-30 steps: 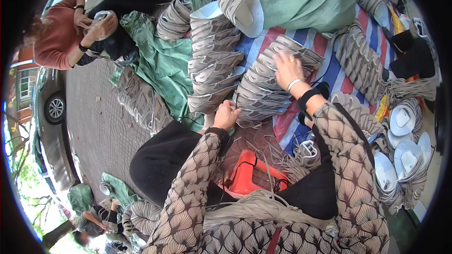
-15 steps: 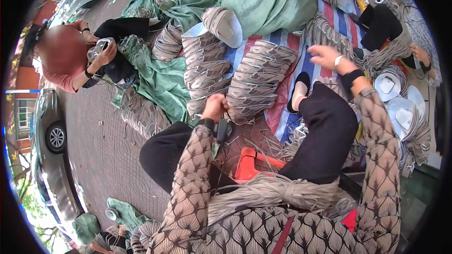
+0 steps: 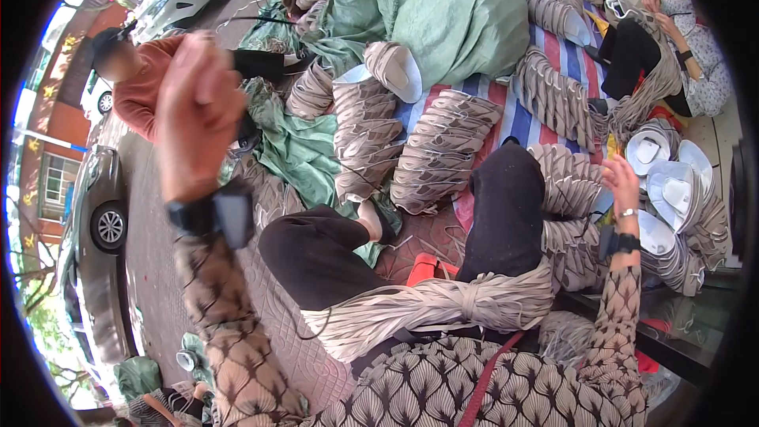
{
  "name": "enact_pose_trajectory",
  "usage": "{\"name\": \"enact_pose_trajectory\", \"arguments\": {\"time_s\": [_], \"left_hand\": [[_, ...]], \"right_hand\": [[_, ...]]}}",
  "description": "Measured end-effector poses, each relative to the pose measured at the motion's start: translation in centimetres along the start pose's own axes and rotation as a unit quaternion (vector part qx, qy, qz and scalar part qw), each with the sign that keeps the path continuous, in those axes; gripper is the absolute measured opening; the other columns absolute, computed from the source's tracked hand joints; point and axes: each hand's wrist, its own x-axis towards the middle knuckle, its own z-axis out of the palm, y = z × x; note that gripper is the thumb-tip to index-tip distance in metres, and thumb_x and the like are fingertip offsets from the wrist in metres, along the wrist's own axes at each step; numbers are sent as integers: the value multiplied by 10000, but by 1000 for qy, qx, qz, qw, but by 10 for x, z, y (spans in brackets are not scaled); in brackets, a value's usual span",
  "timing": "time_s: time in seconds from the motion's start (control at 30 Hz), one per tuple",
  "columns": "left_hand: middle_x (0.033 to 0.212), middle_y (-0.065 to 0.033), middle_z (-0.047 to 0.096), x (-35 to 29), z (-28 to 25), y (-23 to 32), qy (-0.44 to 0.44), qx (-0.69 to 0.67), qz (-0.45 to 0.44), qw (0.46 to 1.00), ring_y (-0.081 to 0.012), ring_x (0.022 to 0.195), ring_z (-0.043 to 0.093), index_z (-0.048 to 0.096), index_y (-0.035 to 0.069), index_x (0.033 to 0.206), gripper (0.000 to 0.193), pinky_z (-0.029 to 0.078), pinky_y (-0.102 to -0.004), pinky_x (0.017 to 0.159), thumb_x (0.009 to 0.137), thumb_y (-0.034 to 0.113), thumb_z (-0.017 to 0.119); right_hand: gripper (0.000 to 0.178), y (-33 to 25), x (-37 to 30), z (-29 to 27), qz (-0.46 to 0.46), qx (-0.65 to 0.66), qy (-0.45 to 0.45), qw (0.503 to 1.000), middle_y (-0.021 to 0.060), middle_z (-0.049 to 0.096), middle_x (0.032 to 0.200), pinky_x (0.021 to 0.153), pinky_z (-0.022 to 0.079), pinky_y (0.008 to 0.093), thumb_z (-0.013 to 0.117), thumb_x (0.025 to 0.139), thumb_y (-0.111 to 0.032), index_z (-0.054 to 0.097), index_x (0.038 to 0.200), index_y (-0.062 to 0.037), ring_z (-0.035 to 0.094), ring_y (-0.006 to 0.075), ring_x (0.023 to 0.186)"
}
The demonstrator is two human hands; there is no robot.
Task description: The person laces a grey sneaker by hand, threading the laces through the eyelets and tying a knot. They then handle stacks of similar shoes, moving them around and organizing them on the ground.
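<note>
Paved ground (image 3: pixel 162 269); left hand (image 3: pixel 199 103) curled, hold unclear; right hand (image 3: pixel 621 183) part-open, seemingly empty: a knock could topple adjacent shoe-upper stack (image 3: pixel 563 178).

An outdoor roadside work area is shown by brick paving (image 3: pixel 316 379), a parked dark car (image 3: pixel 107 292) and stacked shoe parts (image 3: pixel 444 152) laid on a striped sheet (image 3: pixel 508 111).

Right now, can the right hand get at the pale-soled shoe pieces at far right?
Probably yes: the right hand is just left of the pale-soled shoe pieces in the picture, with nothing visible blocking between them, though its height above them is unclear.
</note>
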Motion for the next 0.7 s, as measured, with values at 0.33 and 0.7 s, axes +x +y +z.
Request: {"name": "enact_pose_trajectory", "arguments": {"time_s": [0.33,0.7], "left_hand": [[930,-85,569,-82,81,115,23,187,92,978,-29,442,351,329,-24,1395,418,316,-175,392,1001,94,399],[975,-106,637,-100,53,31,46,7,21,999,-74,646,530,475,-11,1276,314,483,-214,605,970,60,458]], "right_hand": [[265,-85,-102,151,-193,159,-64,966,90,673,1002,725,503,246,502,980,-171,593,1178,-19,609,98,790],[271,-124,-266,305,-44,46,-770,635,-5,553,781,668,458,235,490,1000,-243,569,1084,2,531,78,696]]}}
